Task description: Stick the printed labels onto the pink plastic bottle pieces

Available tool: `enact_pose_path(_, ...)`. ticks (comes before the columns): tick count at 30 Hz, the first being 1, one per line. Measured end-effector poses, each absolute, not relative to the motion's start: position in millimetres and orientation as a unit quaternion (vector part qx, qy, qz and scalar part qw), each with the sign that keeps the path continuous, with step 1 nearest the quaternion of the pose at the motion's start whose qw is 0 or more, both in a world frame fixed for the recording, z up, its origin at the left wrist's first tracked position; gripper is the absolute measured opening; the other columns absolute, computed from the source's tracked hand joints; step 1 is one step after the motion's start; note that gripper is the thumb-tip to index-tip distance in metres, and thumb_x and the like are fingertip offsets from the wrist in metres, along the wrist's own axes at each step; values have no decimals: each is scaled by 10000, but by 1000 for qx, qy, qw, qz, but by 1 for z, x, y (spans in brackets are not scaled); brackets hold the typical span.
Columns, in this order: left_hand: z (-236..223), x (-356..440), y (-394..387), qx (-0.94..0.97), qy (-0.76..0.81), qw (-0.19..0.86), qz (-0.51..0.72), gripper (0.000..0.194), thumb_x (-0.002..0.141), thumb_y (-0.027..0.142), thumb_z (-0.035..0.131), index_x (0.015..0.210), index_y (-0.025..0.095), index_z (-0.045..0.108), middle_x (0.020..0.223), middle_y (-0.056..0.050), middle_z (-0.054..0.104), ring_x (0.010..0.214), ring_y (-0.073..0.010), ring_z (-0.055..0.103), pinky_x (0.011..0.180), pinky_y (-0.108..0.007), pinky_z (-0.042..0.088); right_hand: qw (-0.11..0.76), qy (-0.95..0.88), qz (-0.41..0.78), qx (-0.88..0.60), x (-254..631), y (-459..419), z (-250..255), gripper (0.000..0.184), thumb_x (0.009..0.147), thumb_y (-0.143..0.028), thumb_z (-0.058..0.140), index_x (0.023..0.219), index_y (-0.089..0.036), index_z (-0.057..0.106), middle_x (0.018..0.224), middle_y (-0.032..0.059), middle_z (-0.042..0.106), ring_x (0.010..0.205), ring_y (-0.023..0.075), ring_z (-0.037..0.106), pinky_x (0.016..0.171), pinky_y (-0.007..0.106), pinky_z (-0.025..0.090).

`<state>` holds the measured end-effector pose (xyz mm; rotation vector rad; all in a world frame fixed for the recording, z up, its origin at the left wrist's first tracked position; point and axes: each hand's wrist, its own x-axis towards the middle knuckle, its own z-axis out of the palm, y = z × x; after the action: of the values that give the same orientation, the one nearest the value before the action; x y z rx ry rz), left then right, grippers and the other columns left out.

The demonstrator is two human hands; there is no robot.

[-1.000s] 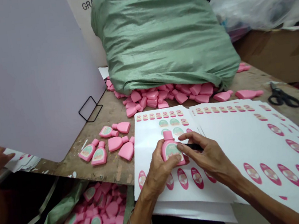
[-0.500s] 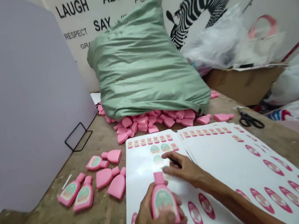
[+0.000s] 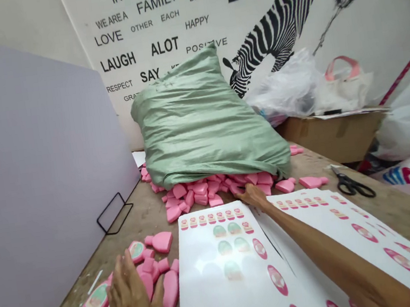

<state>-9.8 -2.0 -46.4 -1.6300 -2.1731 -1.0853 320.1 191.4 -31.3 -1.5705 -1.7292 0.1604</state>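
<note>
My left hand (image 3: 131,296) lies open, back up, over a group of pink bottles at the left; its thumb is apart from the fingers. Beside it are a labelled bottle (image 3: 96,302) with a green-and-cream front and a plain pink bottle (image 3: 170,290). My right hand (image 3: 253,196) reaches to the pile of pink bottles (image 3: 200,189) under the green bag, its fingers closed at a pink bottle (image 3: 235,188). A small dark thing shows at those fingers, too small to name. Below my right forearm lie the sticker sheets (image 3: 202,244), with green and pink stickers on them.
A stuffed green fabric bag (image 3: 209,127) stands at the back. Black-handled scissors (image 3: 353,187) lie at the right, near a cardboard box (image 3: 333,136) with plastic bags. At the left rises a pale panel (image 3: 43,185) with a black wire stand (image 3: 113,216).
My left hand has let go of the labelled bottle it held and moved left onto the group of bottles. My right hand has gone from the sheet forward to the pile. The view has tilted up.
</note>
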Motion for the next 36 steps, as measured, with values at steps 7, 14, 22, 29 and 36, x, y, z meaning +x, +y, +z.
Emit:
enact_pose_path(7,-3,67,-20,-535,-613,-325,-481,411,875,426,481,1184,163,536,1248,-139,569,1142,-258,545,965,-391,433,305,-680,155,-648,300,112,-14,513,682,-572,653,996,-167,628,911,74,694,827,221,647,691,304,463)
enact_pose_path(14,-7,123,-31,-408,-587,-459,-527,409,812,441,594,1111,165,560,1065,-114,651,1016,-244,605,871,-311,460,282,-727,417,-467,261,-2,-10,287,808,-430,579,999,-217,586,928,27,674,873,176,627,772,296,490)
enact_pose_path(22,-18,103,-32,-382,-565,-541,-492,364,785,484,589,932,157,527,736,-42,639,567,-163,636,500,-252,515,252,-744,180,-592,284,32,-50,192,898,-373,409,904,-225,531,767,27,639,670,181,564,624,303,396)
enact_pose_path(29,-37,115,-25,-400,-549,-550,-486,364,798,491,579,917,149,536,631,11,558,546,-170,655,499,-243,521,248,-808,35,-533,275,25,-64,196,907,-299,429,789,-196,546,740,47,614,727,187,539,680,318,357)
enact_pose_path(36,-38,109,-24,-422,-559,-546,-459,364,836,493,527,969,155,538,615,12,577,554,-175,656,559,-284,540,261,-791,103,-544,276,27,-62,137,845,-299,511,744,-216,552,684,12,598,638,160,509,662,299,381)
